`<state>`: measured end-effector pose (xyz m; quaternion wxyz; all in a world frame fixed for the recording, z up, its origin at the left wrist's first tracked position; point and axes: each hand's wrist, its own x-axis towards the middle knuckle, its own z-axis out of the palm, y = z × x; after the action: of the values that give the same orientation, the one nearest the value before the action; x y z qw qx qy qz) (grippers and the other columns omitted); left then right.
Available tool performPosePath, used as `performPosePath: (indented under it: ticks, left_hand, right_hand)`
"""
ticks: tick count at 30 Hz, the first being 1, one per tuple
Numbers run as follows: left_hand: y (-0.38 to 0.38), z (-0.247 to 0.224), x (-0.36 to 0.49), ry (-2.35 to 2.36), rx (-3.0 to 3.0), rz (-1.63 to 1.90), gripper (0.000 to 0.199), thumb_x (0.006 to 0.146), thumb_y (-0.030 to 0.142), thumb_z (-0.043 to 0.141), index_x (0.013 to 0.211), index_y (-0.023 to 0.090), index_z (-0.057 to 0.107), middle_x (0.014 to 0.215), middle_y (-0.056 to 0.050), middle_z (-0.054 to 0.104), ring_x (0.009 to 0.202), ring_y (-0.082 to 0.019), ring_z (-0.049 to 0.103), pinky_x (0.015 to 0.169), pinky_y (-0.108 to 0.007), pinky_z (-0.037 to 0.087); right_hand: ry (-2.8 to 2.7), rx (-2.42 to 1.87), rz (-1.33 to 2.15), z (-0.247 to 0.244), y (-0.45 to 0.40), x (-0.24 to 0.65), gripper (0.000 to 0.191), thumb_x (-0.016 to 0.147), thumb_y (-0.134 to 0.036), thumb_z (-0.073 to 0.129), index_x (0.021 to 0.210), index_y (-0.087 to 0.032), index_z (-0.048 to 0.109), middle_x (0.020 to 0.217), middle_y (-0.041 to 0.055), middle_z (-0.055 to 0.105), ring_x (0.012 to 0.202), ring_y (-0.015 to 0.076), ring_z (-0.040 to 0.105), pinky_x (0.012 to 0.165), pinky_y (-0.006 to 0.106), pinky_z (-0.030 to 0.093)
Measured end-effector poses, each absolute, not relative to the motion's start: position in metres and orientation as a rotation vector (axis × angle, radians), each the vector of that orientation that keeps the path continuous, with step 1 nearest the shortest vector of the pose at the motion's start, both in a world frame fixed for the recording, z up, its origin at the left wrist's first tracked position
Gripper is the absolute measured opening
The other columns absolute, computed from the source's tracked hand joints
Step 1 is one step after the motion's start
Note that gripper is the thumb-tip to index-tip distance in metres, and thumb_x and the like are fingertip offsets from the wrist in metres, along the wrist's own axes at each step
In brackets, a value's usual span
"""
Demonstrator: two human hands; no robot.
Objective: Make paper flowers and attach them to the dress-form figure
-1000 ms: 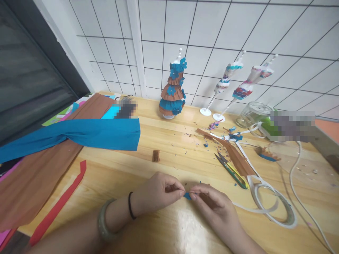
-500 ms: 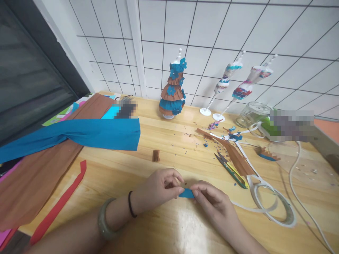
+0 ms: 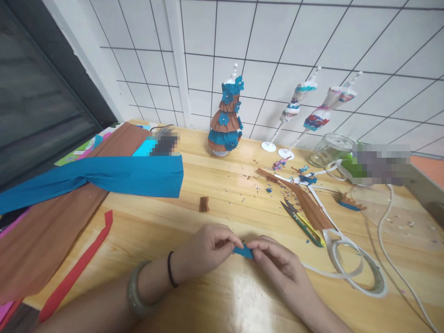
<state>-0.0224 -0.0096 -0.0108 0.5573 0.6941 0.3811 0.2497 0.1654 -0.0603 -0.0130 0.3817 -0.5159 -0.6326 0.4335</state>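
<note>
A small strip of blue crepe paper (image 3: 244, 251) is stretched between my two hands, just above the wooden table (image 3: 194, 305). My left hand (image 3: 215, 247) pinches its left end between thumb and forefinger. At the other end, the thumb and fingers of my right hand (image 3: 277, 259) are closed on the same strip. Beyond my left hand lies a little pleated piece of brown crepe paper (image 3: 204, 204). Green-handled thread snips (image 3: 303, 225) and a yellow cutter (image 3: 317, 235) rest beyond my right hand.
Large sheets of blue (image 3: 145, 175) and brown crepe paper (image 3: 65, 231) cover the left side, near a red strip (image 3: 78, 266). A dress form in ruffles (image 3: 225, 120) stands at the back, with two slimmer forms (image 3: 315, 118) beside it. White tape (image 3: 374, 277), a jar (image 3: 326, 150) and paper scraps sit right.
My left fingers have closed more tightly on the blue strip's left end. The strip now tilts, its left end slightly higher. Everything else stays in place.
</note>
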Motion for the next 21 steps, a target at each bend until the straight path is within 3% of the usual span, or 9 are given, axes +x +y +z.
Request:
performPosePath:
  ticks: [8, 21]
  left_hand:
    - [-0.012, -0.014, -0.02, 0.897, 1.642, 0.628, 0.016, 0.073, 0.017, 0.056, 0.08, 0.011, 0.069, 0.072, -0.006, 0.062, 0.064, -0.012, 0.056, 0.057, -0.021, 0.043]
    - [-0.01, -0.011, -0.021, 0.945, 1.657, 0.645, 0.018, 0.075, 0.02, 0.058, 0.086, 0.013, 0.07, 0.079, -0.007, 0.068, 0.072, -0.015, 0.061, 0.065, -0.022, 0.047]
  right_hand:
    - [-1.655, -1.361, 0.887, -0.026, -0.061, 0.16, 0.009, 0.078, -0.024, 0.059, 0.081, -0.019, 0.065, 0.066, 0.0031, 0.061, 0.058, 0.0142, 0.055, 0.056, 0.025, 0.046]
    - [-1.745, -1.283, 0.723, -0.023, -0.06, 0.161, 0.011, 0.08, -0.018, 0.058, 0.085, -0.021, 0.067, 0.075, 0.005, 0.067, 0.069, 0.0162, 0.063, 0.06, 0.025, 0.051]
